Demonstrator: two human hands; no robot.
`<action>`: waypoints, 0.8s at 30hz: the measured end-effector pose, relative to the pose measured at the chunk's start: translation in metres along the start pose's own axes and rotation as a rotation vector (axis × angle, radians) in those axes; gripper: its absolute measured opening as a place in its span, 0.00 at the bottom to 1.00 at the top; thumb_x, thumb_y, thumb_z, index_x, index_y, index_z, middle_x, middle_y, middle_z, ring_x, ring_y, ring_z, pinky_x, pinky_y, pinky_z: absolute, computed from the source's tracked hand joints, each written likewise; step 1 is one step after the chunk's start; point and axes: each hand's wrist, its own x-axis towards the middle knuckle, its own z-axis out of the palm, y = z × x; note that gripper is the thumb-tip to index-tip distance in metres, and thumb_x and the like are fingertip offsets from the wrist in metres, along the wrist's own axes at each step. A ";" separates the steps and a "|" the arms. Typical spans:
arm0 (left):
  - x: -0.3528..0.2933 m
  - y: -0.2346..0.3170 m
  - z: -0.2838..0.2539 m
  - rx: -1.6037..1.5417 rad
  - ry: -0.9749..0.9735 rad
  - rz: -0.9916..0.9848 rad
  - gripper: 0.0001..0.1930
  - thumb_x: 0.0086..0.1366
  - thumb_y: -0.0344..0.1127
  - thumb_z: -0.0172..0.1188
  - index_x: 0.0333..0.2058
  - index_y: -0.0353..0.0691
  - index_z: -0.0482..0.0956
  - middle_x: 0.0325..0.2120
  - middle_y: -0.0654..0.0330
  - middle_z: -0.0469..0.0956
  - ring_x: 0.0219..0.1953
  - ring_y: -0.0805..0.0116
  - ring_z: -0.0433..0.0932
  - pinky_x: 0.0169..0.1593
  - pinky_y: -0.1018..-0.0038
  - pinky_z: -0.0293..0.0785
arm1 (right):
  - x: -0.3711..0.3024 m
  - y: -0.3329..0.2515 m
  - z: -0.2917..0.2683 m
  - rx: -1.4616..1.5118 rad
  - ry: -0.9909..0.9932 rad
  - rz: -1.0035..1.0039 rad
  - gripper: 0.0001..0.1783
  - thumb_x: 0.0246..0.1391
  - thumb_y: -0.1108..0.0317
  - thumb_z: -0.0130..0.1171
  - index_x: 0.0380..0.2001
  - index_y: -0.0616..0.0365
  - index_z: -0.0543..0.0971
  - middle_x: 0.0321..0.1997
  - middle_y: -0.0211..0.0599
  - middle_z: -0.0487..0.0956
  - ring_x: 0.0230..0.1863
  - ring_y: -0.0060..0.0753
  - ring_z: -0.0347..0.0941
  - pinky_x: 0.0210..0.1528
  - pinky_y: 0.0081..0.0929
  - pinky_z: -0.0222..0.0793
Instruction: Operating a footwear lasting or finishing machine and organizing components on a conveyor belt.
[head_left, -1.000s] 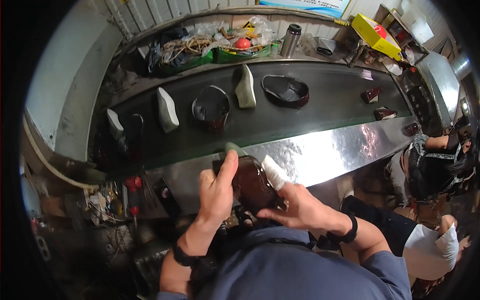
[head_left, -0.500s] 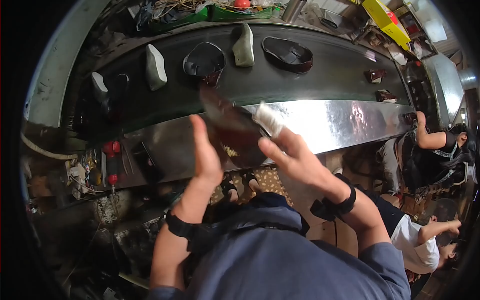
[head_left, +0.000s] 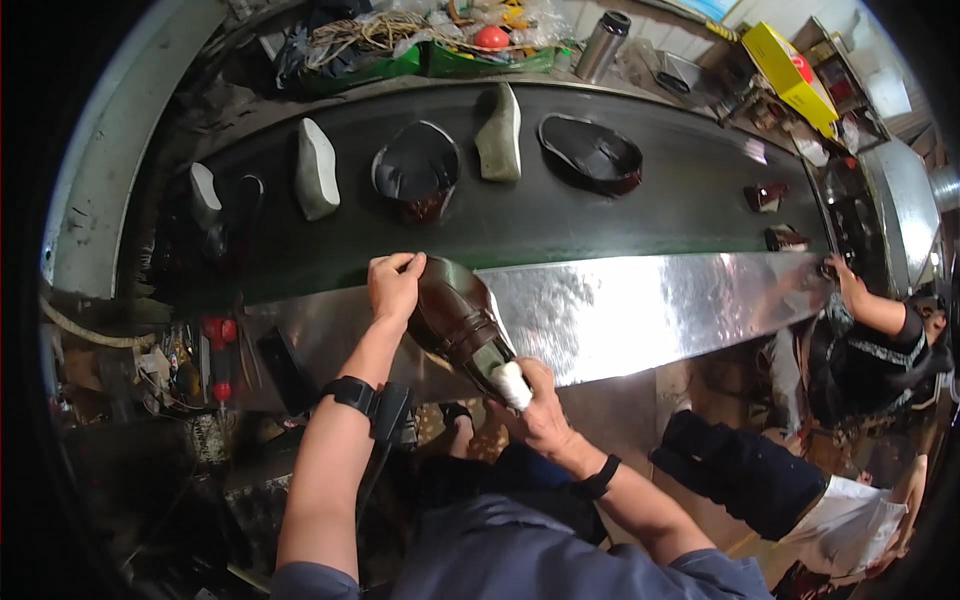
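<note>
A dark brown leather shoe [head_left: 450, 312] is held over the front edge of the metal strip, its toe pointing away from me. A grey-green form fills its opening. My left hand [head_left: 393, 288] is closed on the toe end. At the heel end my right hand [head_left: 543, 412] is wrapped round the shoe, next to a white rounded piece [head_left: 512, 385] whose kind I cannot make out. Ahead on the dark belt [head_left: 470, 225] lie shoe uppers [head_left: 416, 165] [head_left: 592, 155] and grey-green shoe lasts with white soles [head_left: 317, 168] [head_left: 499, 135].
A shiny metal strip [head_left: 640, 300] runs along the belt. Left are a red-handled tool [head_left: 220, 330] and a dark flat object [head_left: 287, 368]. Green trays [head_left: 490, 62] and a steel flask [head_left: 603, 46] stand behind the belt. Two people are at the right, one's hand [head_left: 848, 285] by the strip.
The shoe has turned from a blurred, tilted pose to lie steady with its upper facing me. My left hand, open before, now grips its toe. My right hand has moved nearer to me.
</note>
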 end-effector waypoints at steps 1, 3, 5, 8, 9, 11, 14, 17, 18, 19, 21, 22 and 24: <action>0.005 0.002 0.004 0.052 0.024 0.083 0.15 0.63 0.45 0.67 0.38 0.37 0.87 0.35 0.48 0.83 0.45 0.50 0.80 0.51 0.60 0.73 | 0.003 0.001 0.006 0.147 0.080 0.172 0.49 0.42 0.69 0.79 0.66 0.67 0.64 0.62 0.51 0.66 0.61 0.52 0.68 0.67 0.41 0.62; 0.005 0.006 0.019 0.121 0.097 0.019 0.18 0.65 0.48 0.64 0.36 0.36 0.86 0.36 0.45 0.82 0.42 0.44 0.79 0.48 0.58 0.73 | 0.017 0.017 0.017 0.257 0.119 0.202 0.62 0.41 0.65 0.82 0.72 0.69 0.53 0.73 0.53 0.60 0.72 0.48 0.59 0.72 0.38 0.57; -0.009 0.001 0.018 0.128 0.153 0.071 0.21 0.67 0.50 0.62 0.33 0.34 0.85 0.34 0.43 0.82 0.39 0.40 0.80 0.45 0.55 0.73 | 0.014 0.020 0.021 0.369 0.084 0.246 0.60 0.42 0.65 0.81 0.72 0.68 0.53 0.74 0.54 0.60 0.73 0.46 0.59 0.73 0.37 0.55; -0.042 -0.014 0.001 0.120 0.003 -0.083 0.21 0.67 0.50 0.61 0.30 0.34 0.84 0.28 0.43 0.82 0.35 0.42 0.81 0.40 0.55 0.73 | -0.014 0.019 -0.006 0.372 -0.009 0.215 0.50 0.46 0.69 0.77 0.70 0.67 0.61 0.70 0.55 0.67 0.73 0.51 0.62 0.75 0.41 0.52; -0.053 -0.020 -0.001 0.015 -0.048 -0.182 0.22 0.65 0.52 0.63 0.31 0.34 0.85 0.30 0.44 0.83 0.35 0.47 0.83 0.42 0.57 0.75 | -0.023 0.021 -0.013 0.263 -0.064 0.154 0.47 0.48 0.70 0.75 0.69 0.67 0.64 0.69 0.56 0.68 0.73 0.53 0.62 0.76 0.43 0.51; -0.072 0.002 0.008 -0.012 -0.071 -0.175 0.24 0.58 0.53 0.68 0.39 0.35 0.83 0.34 0.45 0.84 0.37 0.51 0.84 0.46 0.58 0.77 | -0.028 0.017 -0.021 0.338 -0.088 0.191 0.41 0.49 0.72 0.74 0.66 0.66 0.67 0.68 0.57 0.69 0.74 0.56 0.60 0.77 0.46 0.47; -0.085 0.018 0.026 0.195 -0.081 -0.129 0.34 0.49 0.53 0.74 0.49 0.37 0.76 0.41 0.47 0.83 0.44 0.47 0.83 0.52 0.57 0.77 | -0.041 0.021 -0.017 0.221 -0.104 0.217 0.44 0.49 0.71 0.74 0.67 0.67 0.64 0.69 0.55 0.68 0.73 0.52 0.63 0.75 0.41 0.51; -0.080 0.026 0.035 0.246 -0.066 -0.226 0.32 0.49 0.51 0.73 0.48 0.37 0.77 0.40 0.46 0.83 0.46 0.45 0.82 0.53 0.55 0.77 | -0.054 0.041 0.000 0.362 -0.064 0.200 0.47 0.47 0.68 0.76 0.67 0.69 0.64 0.68 0.57 0.68 0.71 0.57 0.64 0.76 0.48 0.50; -0.074 0.025 0.034 0.234 -0.048 -0.223 0.31 0.49 0.51 0.72 0.46 0.36 0.78 0.39 0.45 0.84 0.45 0.45 0.83 0.52 0.55 0.77 | -0.053 0.049 0.005 0.405 -0.078 0.210 0.48 0.45 0.66 0.77 0.66 0.68 0.65 0.68 0.57 0.68 0.71 0.54 0.64 0.76 0.42 0.51; -0.070 0.021 0.030 0.224 -0.023 -0.223 0.29 0.48 0.50 0.71 0.45 0.35 0.80 0.38 0.44 0.84 0.45 0.45 0.83 0.52 0.55 0.77 | -0.052 0.046 0.005 0.439 -0.096 0.265 0.47 0.45 0.66 0.77 0.66 0.69 0.65 0.67 0.56 0.70 0.70 0.52 0.66 0.74 0.39 0.54; -0.074 0.014 0.015 0.098 -0.047 -0.296 0.26 0.48 0.49 0.69 0.41 0.34 0.81 0.35 0.44 0.84 0.41 0.45 0.84 0.48 0.57 0.78 | -0.047 0.035 0.003 0.452 -0.094 0.278 0.46 0.45 0.67 0.77 0.65 0.69 0.66 0.65 0.55 0.71 0.69 0.49 0.67 0.72 0.39 0.57; -0.078 0.014 0.006 0.055 -0.043 -0.326 0.26 0.48 0.48 0.69 0.40 0.34 0.81 0.34 0.45 0.84 0.41 0.46 0.84 0.47 0.58 0.78 | -0.045 0.028 -0.003 0.573 -0.128 0.379 0.48 0.46 0.68 0.75 0.68 0.69 0.63 0.65 0.53 0.73 0.69 0.47 0.67 0.73 0.38 0.56; -0.093 0.014 -0.025 -0.018 0.007 -0.345 0.25 0.47 0.46 0.71 0.39 0.32 0.81 0.32 0.48 0.84 0.37 0.54 0.84 0.44 0.63 0.79 | -0.022 0.003 -0.028 0.826 -0.255 0.418 0.53 0.54 0.65 0.71 0.74 0.65 0.50 0.73 0.51 0.64 0.73 0.46 0.60 0.75 0.40 0.52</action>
